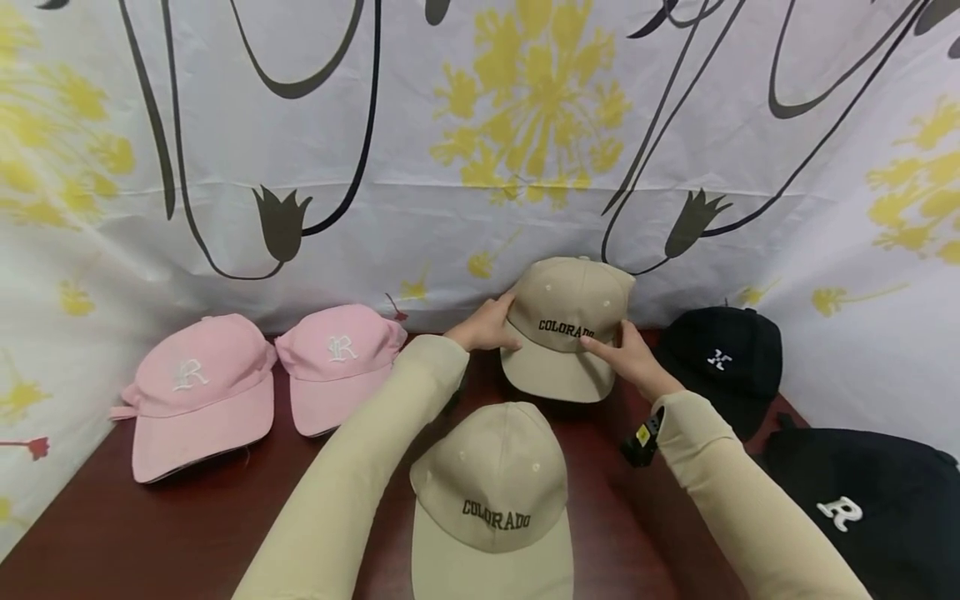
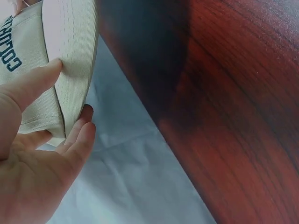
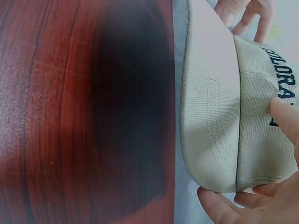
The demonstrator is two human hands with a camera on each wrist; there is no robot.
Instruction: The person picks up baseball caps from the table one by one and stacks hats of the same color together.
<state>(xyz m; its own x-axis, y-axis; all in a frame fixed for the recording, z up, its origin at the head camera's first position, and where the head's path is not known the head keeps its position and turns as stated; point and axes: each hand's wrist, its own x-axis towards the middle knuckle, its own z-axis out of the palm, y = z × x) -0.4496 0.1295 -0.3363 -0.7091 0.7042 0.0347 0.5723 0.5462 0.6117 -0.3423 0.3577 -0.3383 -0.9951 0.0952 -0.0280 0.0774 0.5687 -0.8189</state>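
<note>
A beige cap (image 1: 573,292) lettered COLORADO is held by both hands at the back of the table, in front of the hanging cloth. On its left side, my left hand (image 1: 489,325) grips the edge, thumb over the brim (image 2: 77,70) and fingers behind. My right hand (image 1: 633,360) holds the other side, its thumb on the crown by the last letters and its fingers at the brim's corner (image 3: 210,172). The cap's brim points forward and down, casting a dark shadow on the table. A matching beige cap (image 1: 495,475) sits nearer, between the forearms.
Two pink caps (image 1: 206,375) sit side by side at the left on the dark red table (image 1: 82,525). Two black caps (image 1: 723,358) are at the right, one partly behind the right forearm. Patterned white cloth (image 1: 450,250) walls the back and sides.
</note>
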